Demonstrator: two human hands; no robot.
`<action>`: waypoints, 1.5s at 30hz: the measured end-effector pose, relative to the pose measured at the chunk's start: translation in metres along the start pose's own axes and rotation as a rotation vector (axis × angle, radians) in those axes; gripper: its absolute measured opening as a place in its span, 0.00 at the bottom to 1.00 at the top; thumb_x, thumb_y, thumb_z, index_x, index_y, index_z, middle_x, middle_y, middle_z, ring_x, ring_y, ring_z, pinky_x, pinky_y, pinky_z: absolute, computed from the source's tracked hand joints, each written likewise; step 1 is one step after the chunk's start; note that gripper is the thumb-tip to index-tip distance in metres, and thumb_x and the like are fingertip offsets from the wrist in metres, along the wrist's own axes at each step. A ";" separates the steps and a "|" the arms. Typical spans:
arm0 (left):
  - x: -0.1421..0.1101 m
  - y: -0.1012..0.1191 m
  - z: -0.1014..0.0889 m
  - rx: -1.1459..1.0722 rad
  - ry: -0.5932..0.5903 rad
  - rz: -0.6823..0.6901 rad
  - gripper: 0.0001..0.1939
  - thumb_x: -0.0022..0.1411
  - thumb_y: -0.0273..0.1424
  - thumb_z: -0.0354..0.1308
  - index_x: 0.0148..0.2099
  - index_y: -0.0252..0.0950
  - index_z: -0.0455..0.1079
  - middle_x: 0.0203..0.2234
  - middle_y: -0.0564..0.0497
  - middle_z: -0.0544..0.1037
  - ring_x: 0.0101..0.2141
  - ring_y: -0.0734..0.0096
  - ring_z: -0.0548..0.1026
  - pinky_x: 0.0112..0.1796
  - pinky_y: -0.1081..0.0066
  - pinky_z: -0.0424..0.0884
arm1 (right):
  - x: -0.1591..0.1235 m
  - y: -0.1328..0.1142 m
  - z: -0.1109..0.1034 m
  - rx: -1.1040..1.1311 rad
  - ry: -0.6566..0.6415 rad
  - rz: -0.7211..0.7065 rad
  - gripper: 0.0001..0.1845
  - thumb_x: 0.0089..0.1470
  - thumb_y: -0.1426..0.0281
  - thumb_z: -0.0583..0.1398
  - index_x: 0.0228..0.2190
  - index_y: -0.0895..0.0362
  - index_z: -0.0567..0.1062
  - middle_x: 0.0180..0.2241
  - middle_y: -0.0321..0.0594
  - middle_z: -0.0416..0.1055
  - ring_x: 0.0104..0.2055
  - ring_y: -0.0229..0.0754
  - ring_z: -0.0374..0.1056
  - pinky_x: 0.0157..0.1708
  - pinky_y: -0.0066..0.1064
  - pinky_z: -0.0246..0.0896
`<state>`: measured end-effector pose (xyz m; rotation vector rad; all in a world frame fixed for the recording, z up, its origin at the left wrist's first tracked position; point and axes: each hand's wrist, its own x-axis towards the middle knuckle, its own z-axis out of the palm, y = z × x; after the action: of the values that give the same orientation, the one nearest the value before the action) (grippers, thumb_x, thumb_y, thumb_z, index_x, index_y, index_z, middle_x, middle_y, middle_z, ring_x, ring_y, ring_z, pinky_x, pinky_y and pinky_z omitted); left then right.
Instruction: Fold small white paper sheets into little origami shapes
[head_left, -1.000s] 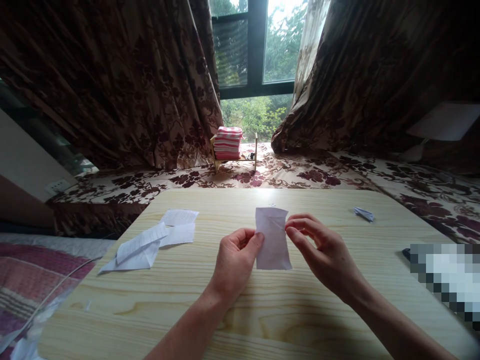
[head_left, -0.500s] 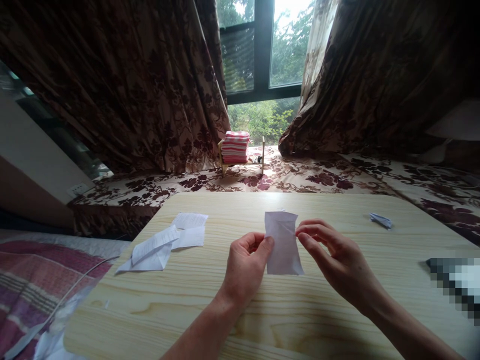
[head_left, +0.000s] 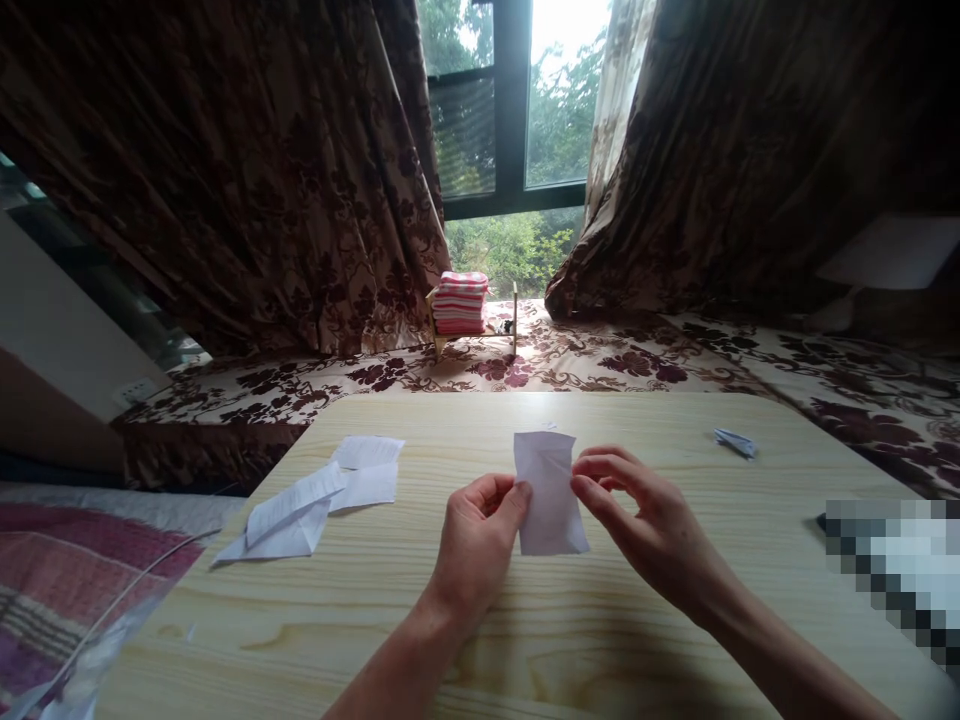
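Note:
A small white sheet of paper [head_left: 550,495], slightly creased and curled at its edges, is held upright above the table. My left hand [head_left: 484,530] pinches its left edge between thumb and bent fingers. At the opposite edge is my right hand [head_left: 637,510], its thumb and fingertips closed on the paper's side. Several loose slips of paper [head_left: 300,510] overlap on the table to the left, some with faint printed lines. Off to the right lies a small folded piece of paper [head_left: 736,443].
A light wooden table [head_left: 420,640] stretches beneath my hands. Behind it, a small rack [head_left: 474,337] with folded pink-and-white striped cloths [head_left: 460,303] stands on the floral-covered ledge [head_left: 592,360]. A pixelated object [head_left: 900,560] sits at the right. A cable [head_left: 127,595] runs along the left side.
The view has shifted slightly, so everything appears a little further left and lower. Both hands keep the same hold on the sheet of paper.

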<state>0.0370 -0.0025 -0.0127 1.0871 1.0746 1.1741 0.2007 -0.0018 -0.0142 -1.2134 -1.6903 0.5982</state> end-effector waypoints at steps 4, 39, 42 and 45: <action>-0.002 0.002 0.001 -0.006 -0.020 -0.024 0.13 0.53 0.36 0.61 0.34 0.29 0.75 0.25 0.49 0.78 0.28 0.73 0.72 0.32 0.75 0.67 | 0.002 0.000 0.002 0.017 -0.011 -0.002 0.10 0.56 0.65 0.56 0.27 0.57 0.71 0.33 0.39 0.67 0.35 0.38 0.64 0.35 0.31 0.59; 0.003 -0.005 -0.002 0.143 0.113 0.135 0.09 0.52 0.34 0.61 0.33 0.34 0.71 0.28 0.51 0.76 0.31 0.73 0.72 0.38 0.72 0.67 | -0.001 -0.003 0.002 -0.006 -0.017 -0.039 0.11 0.55 0.68 0.56 0.22 0.56 0.68 0.26 0.36 0.64 0.29 0.37 0.62 0.31 0.29 0.59; 0.004 -0.006 -0.003 0.146 0.119 0.151 0.08 0.52 0.34 0.61 0.33 0.34 0.71 0.28 0.52 0.76 0.31 0.73 0.71 0.39 0.72 0.66 | -0.001 -0.004 0.002 -0.006 -0.022 -0.046 0.12 0.54 0.68 0.56 0.21 0.56 0.66 0.26 0.36 0.64 0.29 0.37 0.62 0.31 0.29 0.59; 0.005 -0.006 -0.003 0.148 0.121 0.153 0.07 0.52 0.33 0.60 0.33 0.34 0.71 0.27 0.52 0.75 0.31 0.73 0.71 0.38 0.72 0.66 | -0.002 -0.004 0.003 -0.002 -0.039 -0.049 0.10 0.54 0.70 0.56 0.21 0.56 0.67 0.26 0.36 0.64 0.29 0.37 0.62 0.31 0.29 0.59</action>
<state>0.0352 0.0022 -0.0194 1.2433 1.2040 1.3116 0.1963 -0.0047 -0.0125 -1.1658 -1.7486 0.5940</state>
